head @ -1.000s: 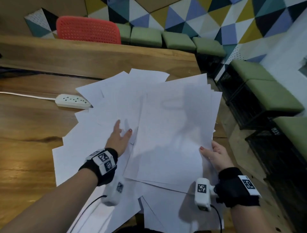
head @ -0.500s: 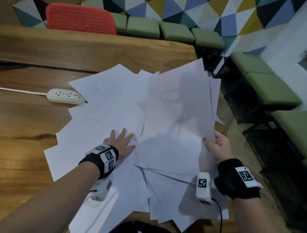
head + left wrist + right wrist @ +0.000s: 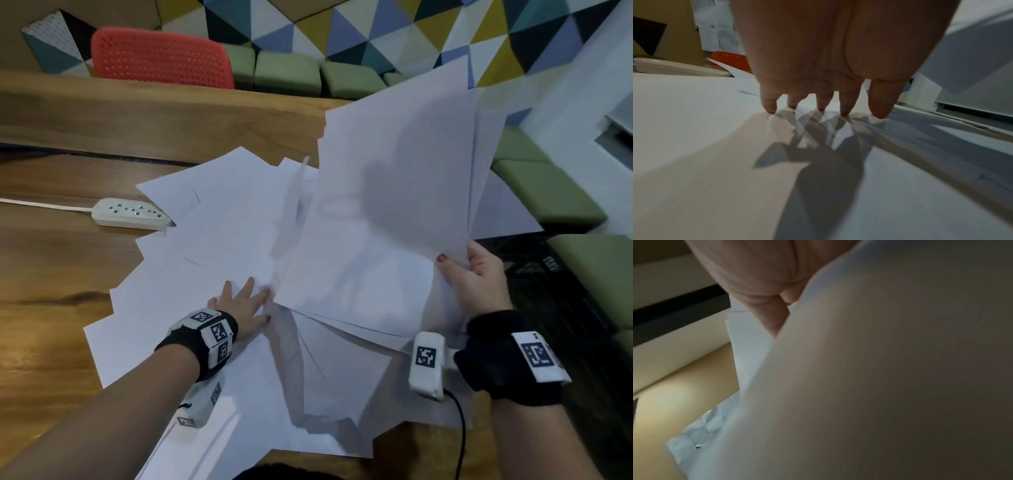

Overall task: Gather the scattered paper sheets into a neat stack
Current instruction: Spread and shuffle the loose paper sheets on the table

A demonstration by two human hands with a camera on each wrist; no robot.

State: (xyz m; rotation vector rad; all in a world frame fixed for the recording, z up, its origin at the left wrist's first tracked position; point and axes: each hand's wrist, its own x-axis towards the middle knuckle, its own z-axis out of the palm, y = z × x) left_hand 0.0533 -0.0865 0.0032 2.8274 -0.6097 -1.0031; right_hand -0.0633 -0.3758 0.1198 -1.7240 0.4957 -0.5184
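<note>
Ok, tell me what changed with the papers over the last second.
The right hand, gripping a bundle of sheets by its right edge, has tilted it up off the table. The left hand slid nearer and presses flat on the spread sheets. The power strip stayed put.

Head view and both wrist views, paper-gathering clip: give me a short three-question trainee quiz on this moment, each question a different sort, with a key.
1. True or false: the left hand lies flat with spread fingers on the loose white paper sheets on the brown wooden table.
2. Which hand grips the lifted bundle of white sheets? A) left B) right C) both
3. Fill in: the white power strip lies at the ____ edge of the paper spread, seen from the person.

Key
1. True.
2. B: the right hand pinches the bundle's lower right edge, thumb on top.
3. Left.
</note>
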